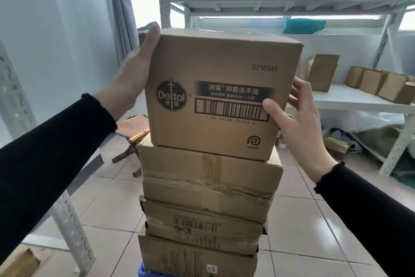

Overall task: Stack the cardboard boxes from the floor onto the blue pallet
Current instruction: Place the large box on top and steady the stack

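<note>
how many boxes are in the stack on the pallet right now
4. The Dettol box sits on top, held between the left hand and right hand. Below come the taped box, the barcode box and the bottom box. Lower ones may be hidden.

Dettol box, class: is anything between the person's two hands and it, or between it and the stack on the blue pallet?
Nothing visible. The left hand presses the Dettol box on its left side, the right hand grips its right front corner, and the box already sits directly on the taped box topping the stack on the blue pallet.
</note>
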Tool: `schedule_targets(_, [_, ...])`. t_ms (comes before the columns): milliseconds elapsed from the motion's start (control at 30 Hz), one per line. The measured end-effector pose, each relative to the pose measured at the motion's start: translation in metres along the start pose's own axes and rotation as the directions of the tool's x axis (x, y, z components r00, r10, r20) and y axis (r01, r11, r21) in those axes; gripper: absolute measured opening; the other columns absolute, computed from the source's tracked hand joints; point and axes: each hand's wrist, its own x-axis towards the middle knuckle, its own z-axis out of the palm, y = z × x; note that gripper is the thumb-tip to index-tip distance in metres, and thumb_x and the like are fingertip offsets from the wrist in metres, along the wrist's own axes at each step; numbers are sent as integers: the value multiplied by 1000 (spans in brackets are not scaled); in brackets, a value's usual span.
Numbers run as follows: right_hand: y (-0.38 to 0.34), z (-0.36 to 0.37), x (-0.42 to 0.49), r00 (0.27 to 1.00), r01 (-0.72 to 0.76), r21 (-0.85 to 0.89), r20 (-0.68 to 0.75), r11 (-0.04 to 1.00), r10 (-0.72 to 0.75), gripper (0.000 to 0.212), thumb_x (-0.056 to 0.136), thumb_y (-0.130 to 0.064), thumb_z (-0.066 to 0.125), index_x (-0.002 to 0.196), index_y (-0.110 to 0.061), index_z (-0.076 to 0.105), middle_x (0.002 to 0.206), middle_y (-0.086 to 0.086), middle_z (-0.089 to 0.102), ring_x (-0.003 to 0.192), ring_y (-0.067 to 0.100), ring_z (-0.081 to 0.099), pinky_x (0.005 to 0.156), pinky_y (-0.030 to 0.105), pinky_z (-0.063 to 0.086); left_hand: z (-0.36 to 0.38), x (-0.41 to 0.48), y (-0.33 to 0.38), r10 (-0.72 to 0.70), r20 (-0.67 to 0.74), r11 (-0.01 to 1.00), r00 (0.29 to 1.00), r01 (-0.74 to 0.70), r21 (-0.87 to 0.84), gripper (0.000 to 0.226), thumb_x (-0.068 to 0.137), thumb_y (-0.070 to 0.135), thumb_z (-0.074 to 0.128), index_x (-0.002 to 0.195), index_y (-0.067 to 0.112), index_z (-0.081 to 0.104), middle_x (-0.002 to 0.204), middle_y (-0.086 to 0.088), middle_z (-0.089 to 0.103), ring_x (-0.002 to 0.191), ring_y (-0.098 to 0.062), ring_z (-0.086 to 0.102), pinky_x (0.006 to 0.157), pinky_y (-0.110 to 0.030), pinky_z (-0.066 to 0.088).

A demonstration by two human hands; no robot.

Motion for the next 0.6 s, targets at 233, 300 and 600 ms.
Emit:
schedule_targets(233, [48,-3,-40,987,-89,-156,121,984,108,61,89,-45,73,142,-37,44,130,-24,59,117,-2,59,96,31,55,-9,-53,-105,128,37,963,991,-133,234,42,98,64,50,128,36,59,125,10,68,113,-10,63,98,-37,51])
schedule_targets(300, [60,-2,-50,975,-110,-222,167,969,149,69,89,-47,72,148,-37,39,134,-21,58,122,0,56,102,35,51,-9,-69,-132,129,51,922,990,-139,362,52,98,58,53,138,25,58,125,8,68,109,-10,64,90,-29,52])
schedule_targets(600, [90,12,-68,976,-88,-369,154,925,154,72,96,-43,63,160,-33,31,121,-17,60,106,-6,43,83,0,33,2,-87,-177,213,-44,908,976,-181,379,45,97,39,68,134,13,67,106,1,74,90,-14,69,83,-39,61])
